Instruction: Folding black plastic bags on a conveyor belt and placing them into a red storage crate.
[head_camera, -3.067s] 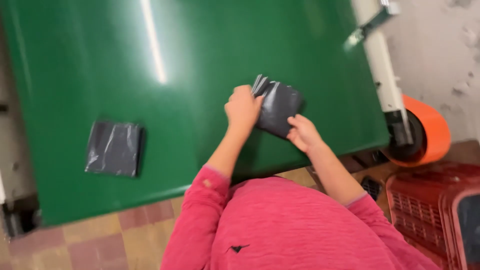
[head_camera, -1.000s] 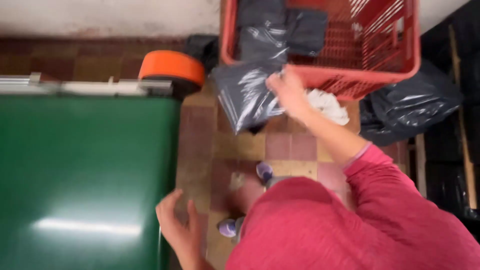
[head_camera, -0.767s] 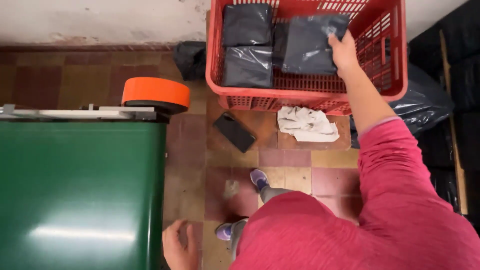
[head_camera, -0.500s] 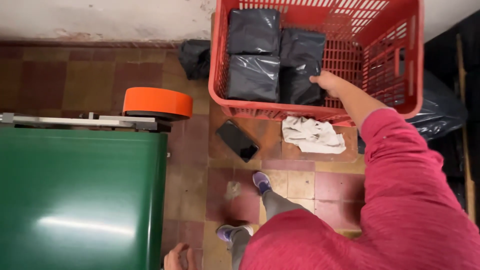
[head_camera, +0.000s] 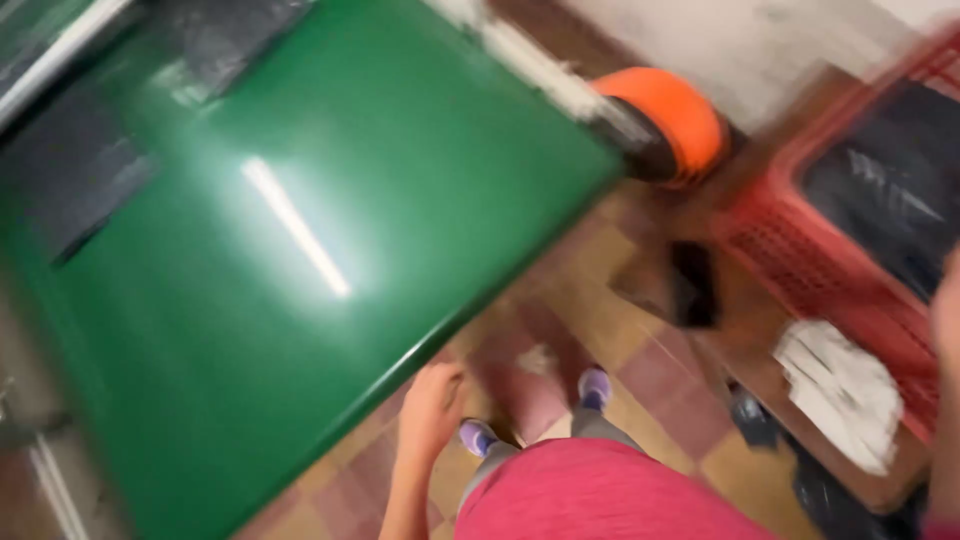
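Observation:
The picture is blurred by head motion. My left hand (head_camera: 430, 408) hangs beside the near edge of the green table (head_camera: 300, 300), fingers loosely apart, holding nothing. Only a blurred sliver of my right hand (head_camera: 946, 312) shows at the right border, in front of the red plastic basket (head_camera: 800, 250); its fingers cannot be made out. Black folded plastic bags (head_camera: 900, 190) lie inside the basket. Another dark bag (head_camera: 80, 185) lies flat on the table's far left part.
An orange roll (head_camera: 672, 112) is mounted at the table's end. On the tiled floor lie a white crumpled cloth (head_camera: 840, 392) and a small black object (head_camera: 695, 285). My feet in purple shoes (head_camera: 595, 385) stand between table and basket.
My right hand has come out of the basket, leaving the black bag inside. The view has swung from the basket back toward the green table, and my left hand is in view again.

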